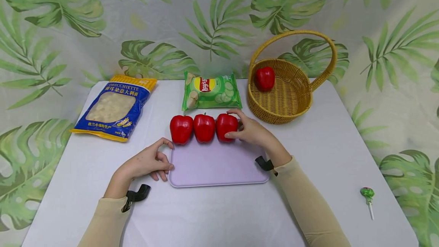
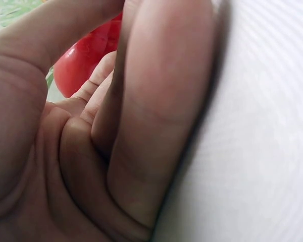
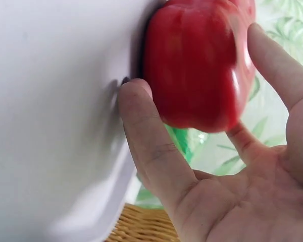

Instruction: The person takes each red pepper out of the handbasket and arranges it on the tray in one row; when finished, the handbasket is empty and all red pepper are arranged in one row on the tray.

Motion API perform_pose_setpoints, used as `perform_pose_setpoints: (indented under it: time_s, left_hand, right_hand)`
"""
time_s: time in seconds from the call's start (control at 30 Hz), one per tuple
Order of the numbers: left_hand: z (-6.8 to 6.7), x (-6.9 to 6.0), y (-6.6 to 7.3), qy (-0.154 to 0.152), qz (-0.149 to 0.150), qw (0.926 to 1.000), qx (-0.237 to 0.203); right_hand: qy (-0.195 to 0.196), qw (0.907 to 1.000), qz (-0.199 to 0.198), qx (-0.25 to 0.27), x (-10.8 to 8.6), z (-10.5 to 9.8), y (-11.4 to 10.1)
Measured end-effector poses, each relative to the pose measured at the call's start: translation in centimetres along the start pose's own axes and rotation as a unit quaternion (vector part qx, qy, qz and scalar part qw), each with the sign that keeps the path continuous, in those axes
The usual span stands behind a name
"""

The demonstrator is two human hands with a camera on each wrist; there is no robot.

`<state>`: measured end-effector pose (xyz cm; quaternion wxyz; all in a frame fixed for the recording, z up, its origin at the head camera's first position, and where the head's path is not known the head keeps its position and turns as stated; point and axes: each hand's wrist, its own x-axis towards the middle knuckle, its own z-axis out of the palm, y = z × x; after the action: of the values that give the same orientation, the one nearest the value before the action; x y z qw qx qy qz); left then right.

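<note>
- Beige sleeves [image 1: 313, 205] are closest to the lens, one off each side of the lilac tray [image 1: 219, 170]'s near edge. What are the hands up to?

- Right-hand grip [image 1: 252, 129] has the right-end apple [image 1: 223, 124] pinched between thumb and fingers, on the back right part of the tray. That apple's the end of a row of three red ones along the tray's far side, with the middle apple [image 1: 204, 129] and left-end apple [image 1: 181, 129] right next to it.

- And the left?

- Left-hand grip [image 1: 148, 163] is at the tray's left edge, fingers loosely bent, thumb tip at the rim. Doesn't look clamped on anything tbh. Left wrist cam is mostly blurry fingers with a bit of red apple behind them.

- Cool, what else is around the tray?

- Green Lay's bag [image 1: 212, 92] just behind it, blue orecchiette pack [image 1: 110, 108] off to its back left. Wicker basket [image 1: 282, 104] is behind it to the right, with a fourth apple [image 1: 265, 78] inside. Lollipop [image 1: 367, 192]'s well out to the tray's right. White tabletop [image 1: 212, 220] under it, leafy cloth [image 1: 154, 10] behind.
</note>
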<state>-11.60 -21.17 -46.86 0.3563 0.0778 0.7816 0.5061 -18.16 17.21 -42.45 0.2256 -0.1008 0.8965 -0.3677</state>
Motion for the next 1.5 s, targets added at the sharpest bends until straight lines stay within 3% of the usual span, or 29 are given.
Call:
perform_pose_setpoints:
  time_s: [0.23, 0.43, 0.6, 0.83, 1.0, 1.37, 1.5]
  left_hand:
    - [0.1, 0.0, 0.0, 0.000, 0.003, 1.0000, -0.002]
    - [0.1, 0.0, 0.0, 0.002, 0.004, 1.0000, 0.000]
    - [0.0, 0.0, 0.0, 0.003, 0.005, 1.0000, -0.001]
    - [0.1, 0.0, -0.1, 0.004, 0.006, 1.0000, 0.001]
    - [0.1, -0.1, 0.0, 0.005, 0.006, 1.0000, 0.001]
    - [0.1, -0.1, -0.1, 0.008, 0.006, 0.9999, 0.002]
    - [0.2, 0.0, 0.0, 0.008, 0.007, 0.9999, 0.003]
  right_hand:
    - [0.055, 0.9979, -0.018, 0.028, -2.1, -2.4, -1.3]
    - [0.145, 0.9850, -0.064, 0.069, -4.2, -6.1, -1.9]
    - [0.182, 0.9773, -0.056, 0.092, -4.3, -9.7, -1.7]
    - [0.192, 0.9723, -0.035, 0.129, -1.7, -14.2, 0.1]
    - [0.179, 0.9677, -0.027, 0.175, 0.9, -16.3, 1.3]
    - [0.163, 0.9531, -0.001, 0.255, 5.0, -17.8, 3.3]
    - [0.146, 0.9560, 0.006, 0.254, 6.2, -17.9, 4.8]
